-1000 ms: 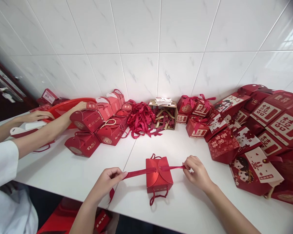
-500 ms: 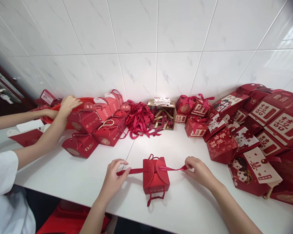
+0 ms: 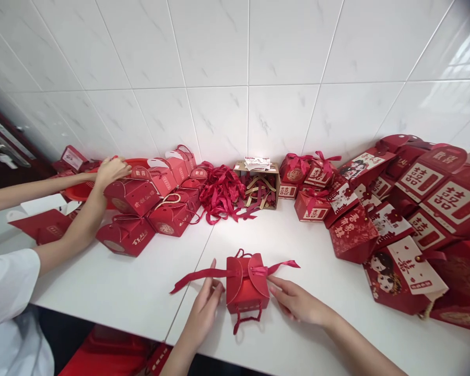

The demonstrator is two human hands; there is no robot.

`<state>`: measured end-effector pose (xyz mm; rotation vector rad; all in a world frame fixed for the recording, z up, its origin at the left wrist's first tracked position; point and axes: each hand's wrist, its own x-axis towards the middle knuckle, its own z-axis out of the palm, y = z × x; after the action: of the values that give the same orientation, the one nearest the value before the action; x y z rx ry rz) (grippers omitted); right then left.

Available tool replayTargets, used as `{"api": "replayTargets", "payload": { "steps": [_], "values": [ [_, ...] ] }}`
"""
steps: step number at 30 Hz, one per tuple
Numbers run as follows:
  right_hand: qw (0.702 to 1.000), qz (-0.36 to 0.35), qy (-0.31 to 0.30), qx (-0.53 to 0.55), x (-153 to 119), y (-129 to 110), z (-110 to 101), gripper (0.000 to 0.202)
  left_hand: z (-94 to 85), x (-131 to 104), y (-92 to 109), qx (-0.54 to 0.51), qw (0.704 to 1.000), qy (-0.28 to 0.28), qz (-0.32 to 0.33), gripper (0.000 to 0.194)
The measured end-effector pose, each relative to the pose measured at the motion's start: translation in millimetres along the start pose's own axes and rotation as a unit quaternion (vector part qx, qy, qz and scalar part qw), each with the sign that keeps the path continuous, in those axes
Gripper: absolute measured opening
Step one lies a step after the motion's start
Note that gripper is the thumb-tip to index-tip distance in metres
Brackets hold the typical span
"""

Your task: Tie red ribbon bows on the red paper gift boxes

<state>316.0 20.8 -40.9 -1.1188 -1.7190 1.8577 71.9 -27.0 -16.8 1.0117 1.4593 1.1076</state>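
Note:
A small red gift box (image 3: pixel 246 299) stands on the white table in front of me, with a twisted red cord handle (image 3: pixel 247 317) hanging at its near side. A red ribbon (image 3: pixel 203 273) runs through its top, and both loose ends stick out left and right. My left hand (image 3: pixel 206 308) is beside the box's left side under the ribbon, fingers extended. On the right side, my right hand (image 3: pixel 295 301) has its fingertips at the box's edge, fingers stretched out. Neither hand grips the ribbon.
Red boxes (image 3: pixel 135 196) are stacked at left, near a co-worker's hand (image 3: pixel 112 172). A heap of red ribbons (image 3: pixel 221 193) and a cardboard box (image 3: pixel 276 190) of strips lie by the wall. Ribboned boxes (image 3: pixel 312 204) and a large pile of boxes (image 3: pixel 415 209) stand at right.
Both my hands have let go of the ribbon ends and moved inward to the sides of the gift box. The ribbon ends now hang free. The co-worker's hand has shifted slightly.

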Motion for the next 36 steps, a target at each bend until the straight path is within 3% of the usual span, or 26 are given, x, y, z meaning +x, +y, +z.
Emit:
{"api": "replayTargets", "payload": {
  "steps": [2,5,8,11,17,25,29,33,36],
  "values": [
    [0.992,0.01,0.049,0.119,7.0,6.3,8.7,0.063,3.7,3.0,-1.4,-0.149,0.989,-0.001,-0.015,0.051],
    [0.94,-0.054,0.131,0.311,14.9,10.4,16.4,0.061,6.6,4.4,-1.9,-0.341,0.939,-0.034,-0.033,0.054],
    [0.888,-0.096,0.149,0.424,18.4,9.2,14.7,0.049,8.2,5.4,-1.7,-0.432,0.899,0.001,-0.072,0.041],
    [0.862,-0.107,0.179,0.461,17.7,7.0,6.8,0.031,8.7,6.5,-1.2,-0.452,0.885,0.066,-0.091,0.03],
    [0.863,-0.12,0.222,0.438,7.0,-3.5,-5.9,0.024,2.4,5.8,4.5,-0.425,0.896,0.114,-0.058,0.029],
    [0.876,-0.214,0.315,0.297,-8.7,-25.3,-17.6,0.019,-16.6,6.6,22.8,-0.289,0.931,0.201,0.1,0.032],
    [0.889,-0.256,0.313,0.215,-13.0,-43.4,-25.0,0.025,-27.7,10.2,45.9,-0.193,0.951,0.181,0.161,0.042],
    [0.862,-0.322,0.377,0.107,-12.8,-73.7,-27.7,0.013,-29.7,13.4,74.4,-0.101,0.954,0.165,0.229,0.038],
    [0.847,-0.376,0.371,0.051,-10.0,-100.6,-22.8,0.012,-23.1,15.4,94.9,-0.06,0.942,0.148,0.294,0.033]
  ]
}}
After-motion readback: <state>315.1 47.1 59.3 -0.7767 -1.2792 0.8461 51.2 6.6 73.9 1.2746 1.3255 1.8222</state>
